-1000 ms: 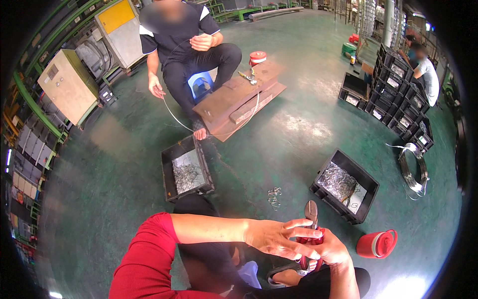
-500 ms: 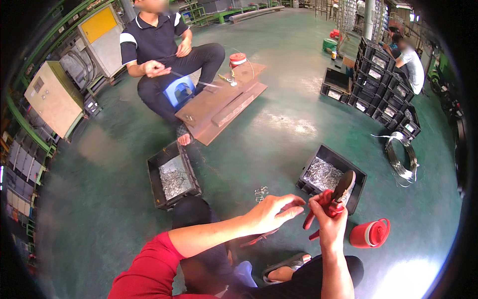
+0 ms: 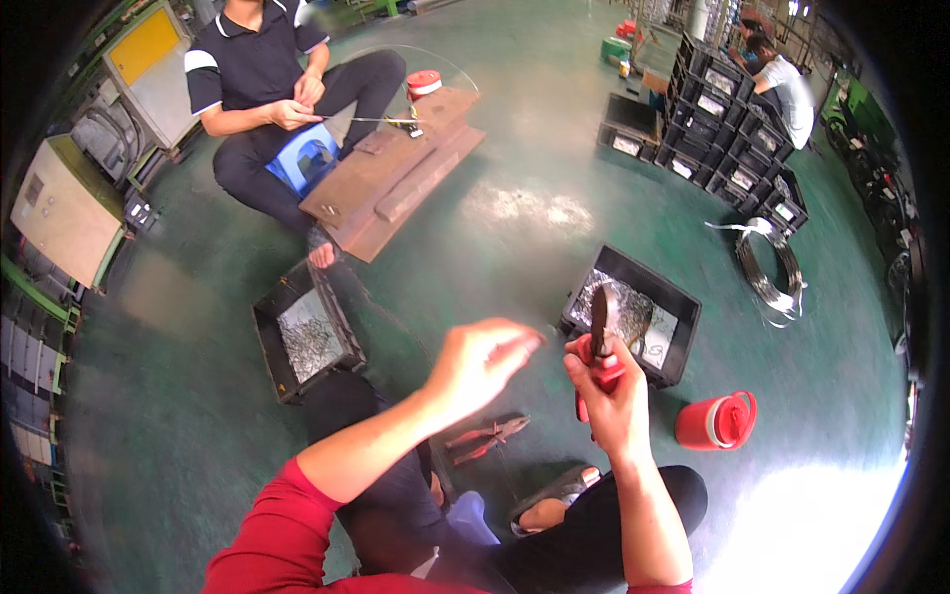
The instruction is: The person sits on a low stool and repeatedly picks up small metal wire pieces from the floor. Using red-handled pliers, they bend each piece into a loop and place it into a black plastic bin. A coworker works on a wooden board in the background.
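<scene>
My right hand (image 3: 618, 406) grips red-handled pliers (image 3: 604, 322), their broad dark jaws pointing up. To its left is my left hand (image 3: 480, 371), raised, with thumb and fingers drawn together toward the pliers. Whatever is in that pinch is too small and blurred to make out. A second pair of pliers (image 3: 490, 438), also with red handles, lies on the floor below my left hand. Behind my right hand stands a black bin (image 3: 665, 285) of small bent metal pieces. Another black bin (image 3: 269, 346) with similar pieces stands beyond my left knee.
A red jug (image 3: 712, 423) stands right of my right forearm. Ahead left, a person sits on a blue stool (image 3: 305, 158) at a low brown board (image 3: 366, 223), holding a thin strip. A wire coil (image 3: 767, 265) and stacked black bins (image 3: 708, 148) are at far right; another person sits behind.
My view has shifted, moving the scene left and up. The left hand's fingers have come together. The pliers in my right hand now stand more upright, and the floor pliers show more fully.
</scene>
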Available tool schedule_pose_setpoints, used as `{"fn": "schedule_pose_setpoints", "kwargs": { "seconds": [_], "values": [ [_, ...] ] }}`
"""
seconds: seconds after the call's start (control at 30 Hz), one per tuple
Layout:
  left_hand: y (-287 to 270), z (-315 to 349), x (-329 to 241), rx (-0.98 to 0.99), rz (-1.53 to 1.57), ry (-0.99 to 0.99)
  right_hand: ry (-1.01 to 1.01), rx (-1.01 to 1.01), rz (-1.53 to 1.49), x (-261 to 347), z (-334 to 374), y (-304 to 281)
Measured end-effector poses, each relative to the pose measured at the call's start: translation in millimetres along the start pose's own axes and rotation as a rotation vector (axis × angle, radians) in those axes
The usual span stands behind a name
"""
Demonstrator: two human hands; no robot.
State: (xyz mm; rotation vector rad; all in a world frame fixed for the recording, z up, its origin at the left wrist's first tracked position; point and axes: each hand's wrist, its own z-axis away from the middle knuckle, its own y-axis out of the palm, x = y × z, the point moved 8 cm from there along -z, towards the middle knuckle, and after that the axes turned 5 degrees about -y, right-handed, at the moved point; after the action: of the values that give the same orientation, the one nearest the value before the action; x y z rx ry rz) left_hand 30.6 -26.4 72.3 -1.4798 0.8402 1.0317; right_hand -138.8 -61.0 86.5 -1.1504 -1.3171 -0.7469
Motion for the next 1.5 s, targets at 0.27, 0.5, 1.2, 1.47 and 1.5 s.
{"fn": "schedule_pose_setpoints", "kwargs": {
  "seconds": [0.27,0.5,1.2,1.47,1.5],
  "values": [
    [-19,-11,30,0.034,0.299,-0.169,0.3,0.446,0.148,-36,20,9],
    [-20,-6,11,-0.024,0.155,0.035,0.259,0.482,0.177,-42,23,16],
    [-10,-1,16,0.146,0.359,-0.174,0.279,0.486,0.14,-40,25,20],
    [-9,0,16,0.141,0.356,-0.168,0.322,0.518,0.156,-40,28,20],
    [-9,0,17,0.146,0.347,-0.171,0.307,0.518,0.173,-39,27,20]
  ]
}}
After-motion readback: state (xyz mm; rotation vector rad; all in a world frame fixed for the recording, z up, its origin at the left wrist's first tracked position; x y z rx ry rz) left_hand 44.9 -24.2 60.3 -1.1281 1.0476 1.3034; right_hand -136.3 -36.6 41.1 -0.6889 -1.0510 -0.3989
